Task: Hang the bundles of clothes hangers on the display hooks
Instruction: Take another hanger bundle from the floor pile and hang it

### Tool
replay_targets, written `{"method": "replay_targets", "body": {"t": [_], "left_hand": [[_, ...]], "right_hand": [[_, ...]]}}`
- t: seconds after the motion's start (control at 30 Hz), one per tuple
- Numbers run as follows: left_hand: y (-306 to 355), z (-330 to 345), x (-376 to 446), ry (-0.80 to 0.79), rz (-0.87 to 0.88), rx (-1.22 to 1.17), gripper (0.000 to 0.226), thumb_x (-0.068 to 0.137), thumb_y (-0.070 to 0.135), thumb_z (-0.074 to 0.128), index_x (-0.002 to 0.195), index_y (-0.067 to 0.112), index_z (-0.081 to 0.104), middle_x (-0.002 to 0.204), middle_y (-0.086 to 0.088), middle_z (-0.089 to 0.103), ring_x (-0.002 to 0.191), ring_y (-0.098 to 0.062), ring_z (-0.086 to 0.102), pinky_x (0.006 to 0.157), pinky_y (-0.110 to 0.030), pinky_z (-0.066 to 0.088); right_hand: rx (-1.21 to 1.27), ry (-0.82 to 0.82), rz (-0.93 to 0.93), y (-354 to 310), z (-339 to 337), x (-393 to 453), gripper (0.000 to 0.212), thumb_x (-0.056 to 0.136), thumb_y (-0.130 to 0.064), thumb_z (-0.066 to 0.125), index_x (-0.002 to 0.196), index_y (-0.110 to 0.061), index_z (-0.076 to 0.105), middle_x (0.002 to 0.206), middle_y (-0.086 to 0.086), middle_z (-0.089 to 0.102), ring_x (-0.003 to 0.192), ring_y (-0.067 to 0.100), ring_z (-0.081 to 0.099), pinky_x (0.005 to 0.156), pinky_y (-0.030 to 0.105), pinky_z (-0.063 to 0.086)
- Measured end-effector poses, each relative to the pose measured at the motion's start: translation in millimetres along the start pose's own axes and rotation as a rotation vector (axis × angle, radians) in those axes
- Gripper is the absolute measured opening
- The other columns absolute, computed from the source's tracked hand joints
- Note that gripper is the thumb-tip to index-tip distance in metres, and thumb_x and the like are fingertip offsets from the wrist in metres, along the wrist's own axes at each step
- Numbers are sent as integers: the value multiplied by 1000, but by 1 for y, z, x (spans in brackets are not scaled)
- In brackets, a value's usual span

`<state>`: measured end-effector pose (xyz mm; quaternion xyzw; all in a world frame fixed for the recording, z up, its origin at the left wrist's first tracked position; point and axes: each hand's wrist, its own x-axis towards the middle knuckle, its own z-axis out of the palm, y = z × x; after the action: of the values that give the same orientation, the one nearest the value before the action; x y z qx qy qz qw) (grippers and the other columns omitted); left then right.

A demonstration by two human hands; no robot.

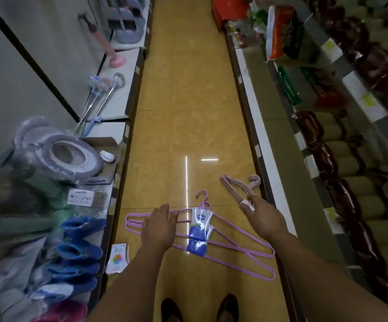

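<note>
**Two hands reaching to hanger bundles on the aisle floor**

We see two purple hanger bundles [211,235] lying overlapped on the yellow tiled floor [188,112], each with a blue-and-white label; the left hand [158,226] lies over their left ends, fingers extended and loosely spread, closed on nothing that we can see; the right hand [265,219] reaches to the pink hanger bundle [237,187] beside the right shelf [258,145], its fingertips at the bundle's white band; whether they pinch it we cannot tell.
</note>
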<state>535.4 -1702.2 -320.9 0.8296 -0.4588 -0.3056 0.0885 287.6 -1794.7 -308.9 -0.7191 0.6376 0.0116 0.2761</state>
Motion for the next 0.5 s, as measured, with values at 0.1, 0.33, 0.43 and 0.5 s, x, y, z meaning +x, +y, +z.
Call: {"method": "replay_targets", "body": {"t": [0.1,0.33,0.43,0.5], "left_hand": [[-16,40,41,-26,3,6,48,100,44,34,141,19,39,141,-3,47,129,-22,44,107,-40,34],[-80,160,150,-62,15,89,49,100,44,33,142,19,38,140,-4,48,128,-22,45,106,-38,35],[-104,211,189,-97,12,115,50,100,44,32,143,19,36,144,-4,45,132,-22,41,108,-39,33],[-119,243,213,-104,25,120,50,100,44,33,143,18,37,144,-4,45,132,-22,42,109,-39,33]], "right_hand": [[13,-6,10,20,40,40,47,97,-49,38,134,-22,49,127,1,59,110,20,58,87,33,48],[-55,-40,57,73,163,134,50,99,-48,37,140,-20,43,136,3,54,120,22,53,93,36,46],[-136,-111,73,97,214,173,53,99,-50,34,141,-20,40,139,5,52,122,23,51,94,36,44],[-146,-149,95,111,248,197,55,99,-52,32,143,-19,38,141,6,50,124,25,50,95,37,43]]}}
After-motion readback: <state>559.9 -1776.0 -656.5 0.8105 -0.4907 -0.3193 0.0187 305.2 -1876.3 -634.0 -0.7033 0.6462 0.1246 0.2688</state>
